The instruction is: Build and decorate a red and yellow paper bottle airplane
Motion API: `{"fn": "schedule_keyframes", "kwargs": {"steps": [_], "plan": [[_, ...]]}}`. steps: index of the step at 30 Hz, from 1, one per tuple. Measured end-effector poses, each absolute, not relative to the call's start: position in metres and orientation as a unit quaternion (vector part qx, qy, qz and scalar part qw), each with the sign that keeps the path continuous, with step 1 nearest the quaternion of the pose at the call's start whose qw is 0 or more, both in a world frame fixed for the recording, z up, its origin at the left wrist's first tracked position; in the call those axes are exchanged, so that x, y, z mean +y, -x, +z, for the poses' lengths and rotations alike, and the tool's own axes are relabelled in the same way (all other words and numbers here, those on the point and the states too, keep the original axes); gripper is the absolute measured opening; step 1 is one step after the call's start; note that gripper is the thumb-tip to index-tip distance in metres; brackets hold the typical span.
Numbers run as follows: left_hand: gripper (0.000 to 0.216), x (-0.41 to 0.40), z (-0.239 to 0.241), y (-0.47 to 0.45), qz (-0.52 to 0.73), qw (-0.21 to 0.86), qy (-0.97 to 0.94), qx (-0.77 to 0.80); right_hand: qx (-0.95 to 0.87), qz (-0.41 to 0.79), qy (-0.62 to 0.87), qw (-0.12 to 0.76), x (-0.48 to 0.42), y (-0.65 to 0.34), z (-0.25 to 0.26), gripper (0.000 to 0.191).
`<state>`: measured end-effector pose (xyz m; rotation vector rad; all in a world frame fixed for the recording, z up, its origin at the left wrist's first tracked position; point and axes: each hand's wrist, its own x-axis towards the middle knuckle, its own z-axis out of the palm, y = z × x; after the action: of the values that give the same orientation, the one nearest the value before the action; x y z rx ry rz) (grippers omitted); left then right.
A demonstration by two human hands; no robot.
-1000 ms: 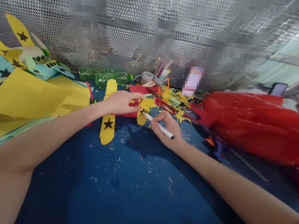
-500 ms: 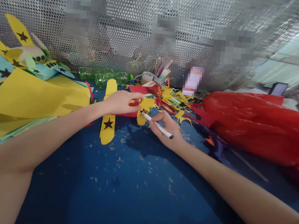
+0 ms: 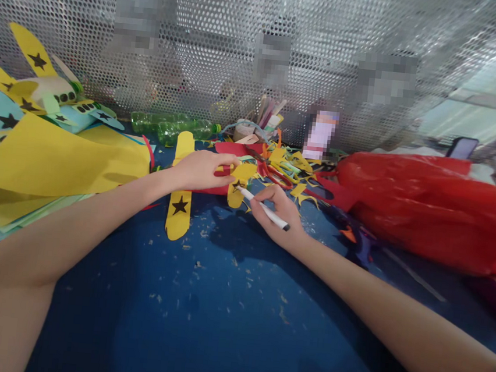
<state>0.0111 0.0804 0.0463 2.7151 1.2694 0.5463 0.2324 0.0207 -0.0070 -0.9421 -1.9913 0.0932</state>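
My right hand [image 3: 278, 215] is closed around a white marker [image 3: 271, 214]. The marker's tip meets a small yellow paper cutout [image 3: 235, 197], on a star outline that is partly filled in black. With its fingertips on the upper part of that cutout, my left hand [image 3: 203, 170] holds it against the table. Beneath my left hand and wrist lies a longer yellow paper strip [image 3: 177, 226] with rounded ends and a solid black star. Part of a red sheet [image 3: 212, 189] shows between the two yellow pieces.
Toy planes [image 3: 59, 95] and yellow paper sheets [image 3: 57, 159] lie on the left. Green plastic bottles [image 3: 170, 126] rest at the back. Red-handled scissors [image 3: 277, 177] sit among paper scraps. A red plastic bag [image 3: 421, 208] fills the right of the blue table [image 3: 200, 316].
The marker has shifted very slightly right, and the small star looks darker with ink. My left hand and the yellow pieces stay in place.
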Motion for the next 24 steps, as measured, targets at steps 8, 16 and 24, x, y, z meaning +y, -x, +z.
{"fn": "schedule_keyframes", "kwargs": {"steps": [8, 16, 24], "plan": [[0.044, 0.0805, 0.0454, -0.0110, 0.181, 0.043, -0.890, 0.416, -0.800, 0.020, 0.359, 0.480, 0.0192, -0.2351, -0.0078, 0.012], [0.044, 0.0808, 0.0455, -0.0105, 0.185, 0.049, -0.891, 0.412, -0.792, 0.040, 0.392, 0.466, 0.0200, -0.2338, -0.0063, 0.013], [0.043, 0.0805, 0.0459, -0.0110, 0.182, 0.046, -0.891, 0.414, -0.796, 0.040, 0.389, 0.462, 0.0192, -0.2335, -0.0060, 0.012]]}}
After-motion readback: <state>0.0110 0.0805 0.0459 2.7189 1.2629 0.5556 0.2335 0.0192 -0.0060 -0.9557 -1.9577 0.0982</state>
